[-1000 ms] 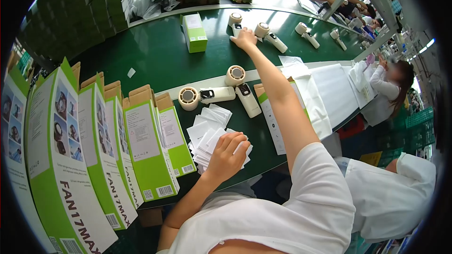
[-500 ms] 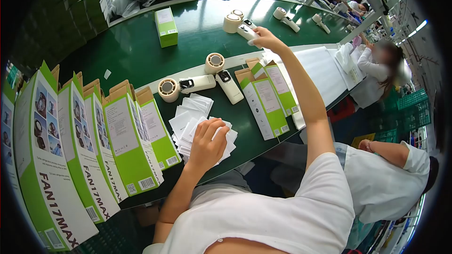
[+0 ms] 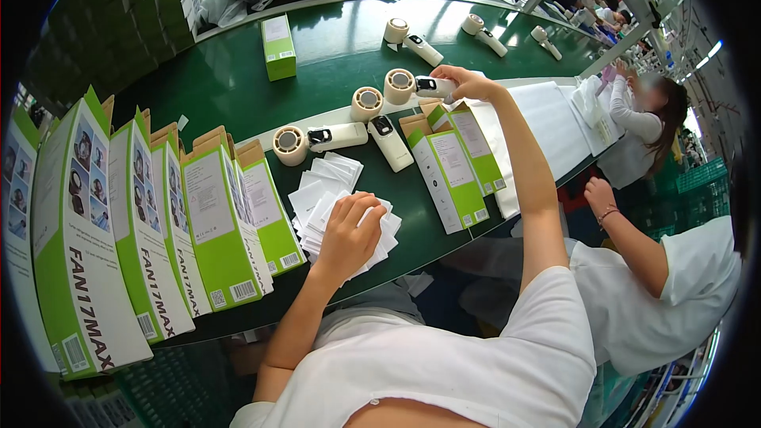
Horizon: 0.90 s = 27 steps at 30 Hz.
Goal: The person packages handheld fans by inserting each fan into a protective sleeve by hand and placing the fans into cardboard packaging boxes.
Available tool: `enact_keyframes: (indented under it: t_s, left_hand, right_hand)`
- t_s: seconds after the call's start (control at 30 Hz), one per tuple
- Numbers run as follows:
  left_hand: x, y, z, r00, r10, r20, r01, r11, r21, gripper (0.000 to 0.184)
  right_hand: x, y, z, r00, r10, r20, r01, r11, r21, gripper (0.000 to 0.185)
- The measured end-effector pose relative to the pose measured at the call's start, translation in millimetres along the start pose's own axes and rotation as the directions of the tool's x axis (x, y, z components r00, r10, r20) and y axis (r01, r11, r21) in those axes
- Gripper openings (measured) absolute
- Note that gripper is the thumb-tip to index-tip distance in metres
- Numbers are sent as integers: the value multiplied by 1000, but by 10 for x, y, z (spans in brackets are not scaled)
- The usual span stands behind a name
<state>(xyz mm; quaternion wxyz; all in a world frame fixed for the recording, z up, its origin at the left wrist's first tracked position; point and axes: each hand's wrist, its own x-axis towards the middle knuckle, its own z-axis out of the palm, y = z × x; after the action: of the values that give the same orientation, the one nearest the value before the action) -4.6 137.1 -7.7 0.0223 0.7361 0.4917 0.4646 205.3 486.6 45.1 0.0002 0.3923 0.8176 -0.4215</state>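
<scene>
My right hand (image 3: 473, 85) grips the pale handle of a handheld fan (image 3: 399, 86), whose round cream head points left over the light strip at the workbench's far edge. Curled fingers of my left hand (image 3: 349, 231) press on a loose pile of white leaflets (image 3: 323, 182); their tips are partly hidden. Just beyond the pile, a second fan (image 3: 342, 137) lies sideways with its head to the left. A third fan (image 3: 388, 143) lies with its handle toward me. Two open green-and-white boxes (image 3: 450, 166) stand upright below my right forearm.
Several open FAN17MAX boxes (image 3: 214, 226) stand in a row at the left. On the green conveyor (image 3: 341, 40) are a closed box (image 3: 278, 47) and more fans (image 3: 423, 49). White sheets (image 3: 531, 123) cover the bench at the right, where a co-worker's arm (image 3: 634, 246) is near.
My right hand has drawn the fan from the conveyor toward me, bringing it beside the other fans. My left hand stays on the leaflets. The co-worker's arm at the right has moved forward.
</scene>
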Motion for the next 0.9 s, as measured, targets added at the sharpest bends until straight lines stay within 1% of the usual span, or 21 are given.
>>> enact_keyframes:
  t_s: [0.03, 0.17, 0.2, 0.33, 0.4, 0.43, 0.47, 0.5, 0.53, 0.6, 0.67, 0.7, 0.83, 0.9]
  left_hand:
    - [-4, 1, -7, 1000, -2, 2, 2, 1000, 2, 28]
    - [-9, -9, 4, 1000, 0, -1, 0, 1000, 13, 28]
    - [-5, -6, 10, 1000, -2, -3, 2, 1000, 15, 28]
    - [-10, -5, 14, 1000, 6, 14, -6, 1000, -4, 28]
    - [-11, 1, 7, 1000, 4, 14, -4, 1000, 1, 28]
    - [-11, 3, 8, 1000, 5, 15, -5, 1000, 2, 28]
    - [-9, 0, 9, 1000, 8, 15, -8, 1000, 1, 28]
    - [-5, -8, 7, 1000, 10, 13, -10, 1000, 1, 28]
    - [-1, -19, 5, 1000, 7, 7, -8, 1000, 5, 28]
    - [-1, -28, -7, 1000, 4, 12, -4, 1000, 13, 27]
    - [-7, -22, -6, 1000, 2, 21, -2, 1000, 12, 27]
    - [-12, -18, -6, 1000, 2, 18, -2, 1000, 10, 27]
    - [-16, -32, -15, 1000, -9, 15, 9, 1000, 18, 27]
    - [-30, -17, -10, 1000, -6, 19, 6, 1000, 2, 26]
  right_hand:
    - [14, -13, 5, 1000, -1, 3, 1, 1000, 2, 58]
    - [79, -87, -16, 989, 89, 116, -62, 974, -216, 52]
    - [111, -72, -44, 989, 87, 118, -60, 974, -218, 52]
    - [333, -60, -163, 954, -49, 294, 55, 998, -14, 46]
    - [443, -190, -270, 990, 98, 97, -102, 994, 38, 42]
    - [580, -134, -285, 991, 94, 101, -98, 995, 36, 42]
    - [731, -81, -261, 976, 74, -204, -77, 997, -7, 42]
    - [877, -30, -228, 872, 34, -488, -69, 996, -53, 43]
    - [1032, 40, -189, 874, 28, -485, -64, 996, -59, 43]
    - [1327, 188, -56, 868, 1, -496, -163, 945, -284, 43]
    - [1477, 329, 23, 863, -22, -505, -263, 834, -485, 42]
    - [1475, 342, 28, 863, -22, -505, -264, 832, -488, 42]
    - [1372, 441, -31, 791, -128, -598, -263, 812, -521, 39]
    - [1094, 480, -135, 782, -73, -620, -239, 882, -406, 34]
